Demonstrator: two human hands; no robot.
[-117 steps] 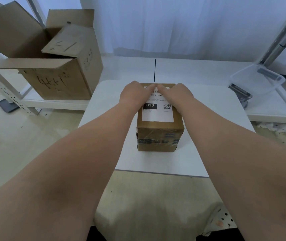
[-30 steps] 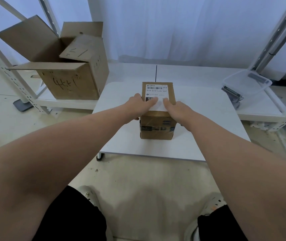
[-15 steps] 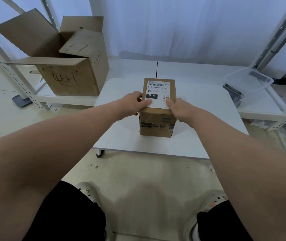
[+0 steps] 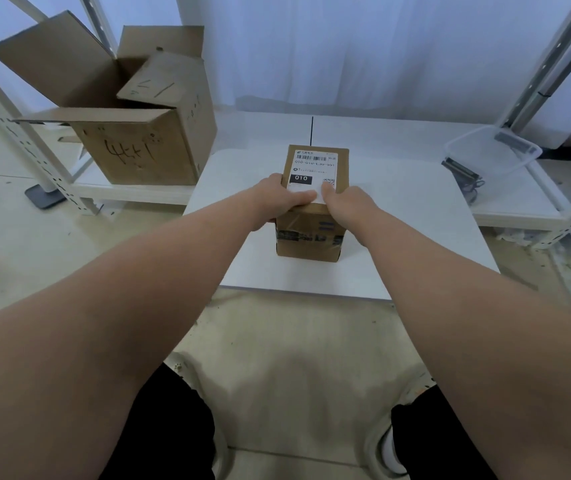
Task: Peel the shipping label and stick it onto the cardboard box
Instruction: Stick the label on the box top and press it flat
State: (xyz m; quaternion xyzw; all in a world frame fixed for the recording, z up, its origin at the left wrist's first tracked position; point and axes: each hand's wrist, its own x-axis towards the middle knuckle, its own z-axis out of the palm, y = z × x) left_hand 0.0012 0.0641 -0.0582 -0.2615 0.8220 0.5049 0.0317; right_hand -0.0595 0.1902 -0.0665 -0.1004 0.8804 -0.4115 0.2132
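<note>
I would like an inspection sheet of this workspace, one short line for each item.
Surface: white table, carrying the small cardboard box.
Job's things: shipping label lies flat on the box top.
Clutter: open large carton left; clear plastic tub right.
Hands: left hand and right hand grip the box's near top edge, thumbs on the label.
Cables: possibly one by the dark device beside the tub; too small to tell.
Surroundings: white curtain, metal racks, pale floor.
</note>
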